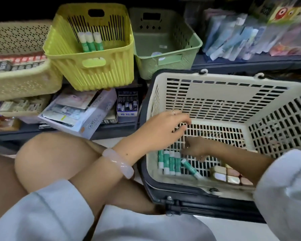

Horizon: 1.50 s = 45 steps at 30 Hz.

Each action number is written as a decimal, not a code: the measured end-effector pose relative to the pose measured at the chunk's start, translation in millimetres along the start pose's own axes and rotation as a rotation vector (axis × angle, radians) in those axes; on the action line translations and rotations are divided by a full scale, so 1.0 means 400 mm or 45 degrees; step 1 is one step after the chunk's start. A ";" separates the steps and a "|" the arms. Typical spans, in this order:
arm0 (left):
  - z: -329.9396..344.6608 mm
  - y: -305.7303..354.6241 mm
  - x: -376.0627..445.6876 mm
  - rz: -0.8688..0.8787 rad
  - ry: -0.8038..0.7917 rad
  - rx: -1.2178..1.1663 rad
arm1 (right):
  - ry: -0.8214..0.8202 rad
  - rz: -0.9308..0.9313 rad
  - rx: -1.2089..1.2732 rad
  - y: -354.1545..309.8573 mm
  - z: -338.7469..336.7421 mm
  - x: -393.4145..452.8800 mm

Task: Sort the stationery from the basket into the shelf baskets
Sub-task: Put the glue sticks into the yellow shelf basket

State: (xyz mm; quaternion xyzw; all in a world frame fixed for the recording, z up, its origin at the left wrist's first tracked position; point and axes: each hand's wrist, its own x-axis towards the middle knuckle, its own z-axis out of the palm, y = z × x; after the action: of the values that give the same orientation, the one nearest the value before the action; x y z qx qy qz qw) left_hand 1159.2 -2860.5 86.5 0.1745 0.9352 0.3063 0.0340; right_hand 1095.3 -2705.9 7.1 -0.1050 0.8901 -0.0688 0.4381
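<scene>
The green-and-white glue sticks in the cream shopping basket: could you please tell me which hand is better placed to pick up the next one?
Probably the right hand: it reaches low inside the cream shopping basket, just beside the green-and-white glue sticks. The left hand hovers higher.

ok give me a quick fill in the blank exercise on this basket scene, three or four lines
1. Three glue sticks stand upright in the ____ shelf basket.
2. The green shelf basket stands to the ____ of it.
3. Both hands reach into the cream ____ basket.
4. Beside the glue sticks lying there, near the right hand, sit small ____.

Missing words: yellow; right; shopping; erasers
</scene>
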 end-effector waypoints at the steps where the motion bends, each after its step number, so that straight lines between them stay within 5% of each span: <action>1: 0.005 -0.004 0.003 -0.024 -0.037 0.033 | -0.037 0.021 -0.014 0.006 0.028 0.019; 18: 0.009 -0.034 0.007 -0.106 0.248 -0.205 | 0.060 -0.058 0.246 -0.085 0.202 0.131; 30: -0.013 -0.031 0.004 -0.108 0.303 -0.416 | -0.055 -0.045 1.086 -0.060 0.094 0.104; 36: -0.042 -0.027 0.009 -0.290 0.415 -0.838 | 0.041 -0.504 1.451 -0.108 -0.106 -0.032; 40: -0.072 -0.020 0.009 -0.483 0.416 -1.377 | 0.177 -0.874 1.570 -0.203 -0.199 -0.143; 43: -0.127 -0.019 0.009 -0.432 0.356 -1.913 | 0.266 -0.997 1.501 -0.279 -0.236 -0.188; 45: -0.170 -0.025 0.006 -0.346 0.336 -1.950 | 0.360 -1.026 1.401 -0.331 -0.252 -0.207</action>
State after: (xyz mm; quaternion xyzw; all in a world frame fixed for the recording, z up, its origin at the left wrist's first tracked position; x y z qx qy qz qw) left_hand 1142.4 -2905.4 136.0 -0.0513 0.4733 0.8766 0.0706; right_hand 1081.1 -2810.4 160.1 -0.1798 0.6660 -0.6802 0.2478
